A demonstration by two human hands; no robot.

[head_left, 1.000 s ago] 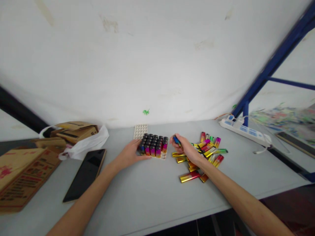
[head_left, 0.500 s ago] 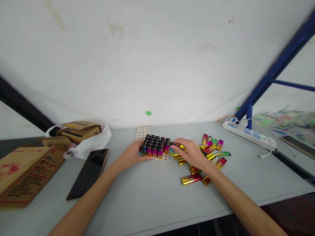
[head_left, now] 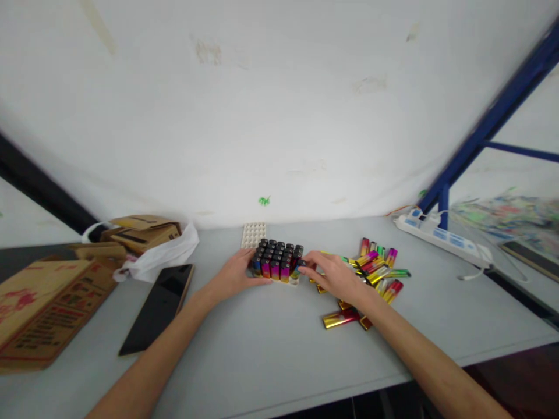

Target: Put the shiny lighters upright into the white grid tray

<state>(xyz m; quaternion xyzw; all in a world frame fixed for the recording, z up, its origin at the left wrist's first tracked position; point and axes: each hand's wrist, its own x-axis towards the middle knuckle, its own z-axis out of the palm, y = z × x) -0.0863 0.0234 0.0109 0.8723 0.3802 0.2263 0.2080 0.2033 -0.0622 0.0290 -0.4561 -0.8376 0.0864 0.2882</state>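
Observation:
Black-topped, metallic-coloured lighters (head_left: pixel 275 267) stand upright in tight rows in a pale tray (head_left: pixel 294 283), of which only the front right edge shows. My left hand (head_left: pixel 233 272) is closed around the tray's left end, thumb along the front and the other fingers behind. Between the thumb and fingertips of my right hand (head_left: pixel 331 272) is a single lighter (head_left: pixel 301 264), held tilted at the front right corner of the rows. Beneath and beside that hand lies a loose pile of shiny lighters (head_left: pixel 378 267), gold, red, purple and green.
Behind the rows, a white knobbed tray (head_left: pixel 253 234) lies near the wall. To the left are a dark phone-like slab (head_left: pixel 159 305), a white plastic bag (head_left: pixel 163 259) and cardboard boxes (head_left: pixel 56 311). A power strip (head_left: pixel 443 237) with cables sits at the back right.
My right hand has moved slightly left and brought its lighter from beside the tray to the front right corner, tilting it. My left hand stays on the tray.

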